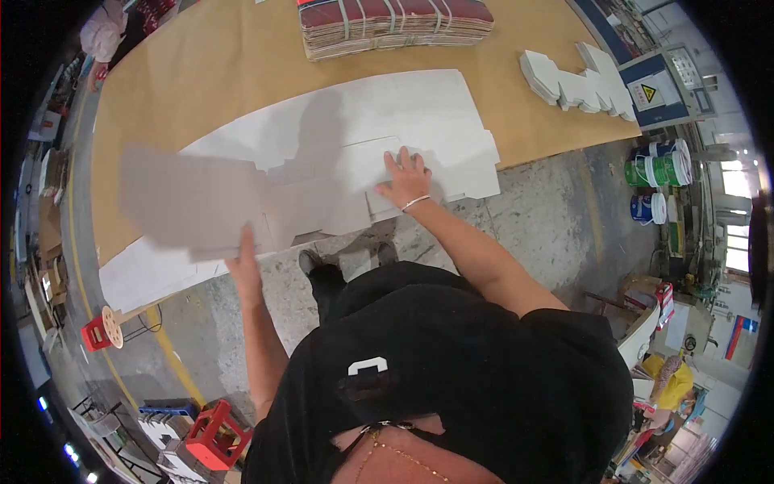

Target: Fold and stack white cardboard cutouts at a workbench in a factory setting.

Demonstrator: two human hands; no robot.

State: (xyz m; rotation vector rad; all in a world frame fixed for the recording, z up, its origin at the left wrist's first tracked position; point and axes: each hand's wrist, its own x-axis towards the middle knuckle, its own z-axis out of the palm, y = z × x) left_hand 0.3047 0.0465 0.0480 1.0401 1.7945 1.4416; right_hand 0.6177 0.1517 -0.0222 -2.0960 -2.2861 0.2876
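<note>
A die-cut cardboard blank (197, 189) with notched edges lies across the near side of the table. Its left part is lifted and smeared by motion, showing a greyish face. My left hand (245, 266) grips this part at its near edge, a finger on top and the rest hidden beneath. Toward the blank's right end, my right hand (408, 181) rests flat with fingers spread, holding nothing. Under the blank is a large white sheet (419, 97), shaded in the middle by a shadow.
Brown paper (210, 64) covers the table. A strapped bundle of dark red-topped boards (395, 24) sits at the far side, a stack of white cut-outs (576, 85) at the right. Paint buckets (659, 165) and red stools (218, 436) stand on the floor. Another person (109, 36) is far left.
</note>
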